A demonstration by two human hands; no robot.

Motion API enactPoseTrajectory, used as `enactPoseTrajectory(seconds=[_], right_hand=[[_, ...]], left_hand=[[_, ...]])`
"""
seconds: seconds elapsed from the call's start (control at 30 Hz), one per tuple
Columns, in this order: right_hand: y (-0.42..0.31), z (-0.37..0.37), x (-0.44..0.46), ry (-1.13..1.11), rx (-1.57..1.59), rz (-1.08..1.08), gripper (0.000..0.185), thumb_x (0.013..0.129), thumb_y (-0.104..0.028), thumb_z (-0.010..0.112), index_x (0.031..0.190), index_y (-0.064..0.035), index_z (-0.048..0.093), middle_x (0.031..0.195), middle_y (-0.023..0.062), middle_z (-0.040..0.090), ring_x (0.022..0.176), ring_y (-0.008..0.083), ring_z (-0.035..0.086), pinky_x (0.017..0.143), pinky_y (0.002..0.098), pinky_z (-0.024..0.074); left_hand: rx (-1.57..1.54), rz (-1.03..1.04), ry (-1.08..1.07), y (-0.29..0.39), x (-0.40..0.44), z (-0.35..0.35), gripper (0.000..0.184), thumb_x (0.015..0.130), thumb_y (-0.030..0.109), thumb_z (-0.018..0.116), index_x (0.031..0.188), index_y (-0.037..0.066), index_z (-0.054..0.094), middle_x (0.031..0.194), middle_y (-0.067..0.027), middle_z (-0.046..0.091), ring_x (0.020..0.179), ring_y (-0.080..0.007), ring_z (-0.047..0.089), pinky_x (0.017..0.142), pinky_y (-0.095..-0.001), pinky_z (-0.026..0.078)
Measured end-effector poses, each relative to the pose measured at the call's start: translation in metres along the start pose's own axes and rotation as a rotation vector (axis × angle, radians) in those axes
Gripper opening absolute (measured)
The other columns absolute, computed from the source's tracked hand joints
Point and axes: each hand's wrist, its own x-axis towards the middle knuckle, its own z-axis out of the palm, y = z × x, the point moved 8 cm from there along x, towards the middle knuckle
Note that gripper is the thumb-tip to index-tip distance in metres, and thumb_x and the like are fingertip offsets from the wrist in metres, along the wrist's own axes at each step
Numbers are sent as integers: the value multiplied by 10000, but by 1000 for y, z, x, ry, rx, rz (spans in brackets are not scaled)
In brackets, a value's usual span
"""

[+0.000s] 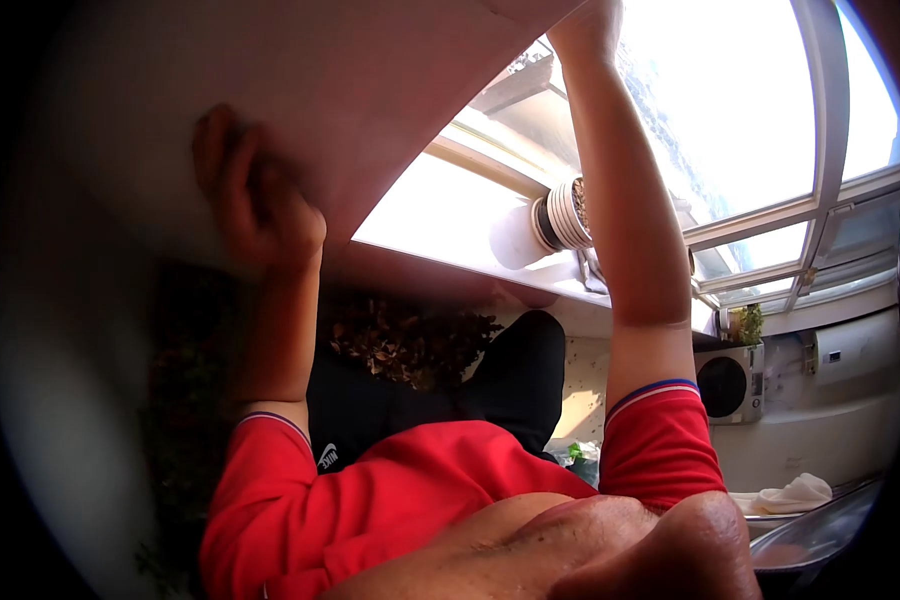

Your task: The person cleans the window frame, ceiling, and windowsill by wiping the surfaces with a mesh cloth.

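The left hand (260,195) is at or against the face of the panel (370,90), its fingers bent inward (the palm is in shadow, so I cannot tell how far it is closed or whether it pinches anything). The panel spreads above and around this hand, its slanting edge rising towards the other one. It looks broad, thin and fairly stiff, probably light but awkward, and its smooth face may slip under fingertips; the edges, held well apart, seem the best place to grip, without bending the corners. Below and right of the left hand are brown leaves (410,340). Further right, the pot (568,215) sits on the sill (430,215), below the right hand (588,30). That hand is at the panel's edge, partly cut off; I cannot tell its opening or grip. Beyond it are the window (828,110) and, lower, a washer (728,385).
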Motion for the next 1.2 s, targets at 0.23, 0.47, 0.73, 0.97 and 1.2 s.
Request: enactPoseTrajectory(seconds=[0.23, 0.47, 0.73, 0.97, 1.2], right_hand=[[-57, -40, -38, 26, 59, 128, 285, 917, -281, 677, 1070, -45, 720, 1071, 232, 730, 1025, 399, 700, 863, 461, 547], [-32, -25, -36, 88, 140, 206, 307, 872, -292, 717, 1048, -40, 721, 1006, 210, 745, 978, 406, 708, 826, 465, 553], [-12, -15, -44, 355, -34, -18, 277, 884, -232, 680, 1060, -22, 723, 1004, 211, 742, 973, 411, 701, 817, 473, 550], [-8, -26, -19, 367, -5, -36, 267, 892, -202, 661, 1073, -13, 715, 1041, 221, 732, 1013, 414, 686, 862, 478, 539], [0, -25, -2, 186, -17, -27, 258, 901, -172, 642, 1086, -4, 708, 1078, 232, 722, 1053, 417, 671, 907, 482, 529]], left_hand=[[-21, 47, -30, 7, 4, 1, 373, 866, -39, 471, 1168, -66, 689, 1394, -243, 612, 1362, -409, 511, 1136, -498, 422], [-31, 33, -29, 2, 9, -4, 360, 855, -49, 474, 1138, -75, 695, 1358, -239, 637, 1334, -400, 536, 1112, -494, 448], [41, 85, -68, 4, 11, -8, 313, 871, -25, 470, 1087, -70, 691, 1333, -248, 650, 1294, -422, 564, 1112, -524, 441], [93, 134, -80, 5, 9, -9, 332, 860, -6, 456, 1087, -59, 693, 1315, -251, 660, 1287, -443, 565, 1107, -536, 442], [126, 172, -76, 11, 9, -5, 283, 953, 25, 469, 1096, -92, 683, 1329, -262, 648, 1298, -413, 568, 1107, -520, 450]])
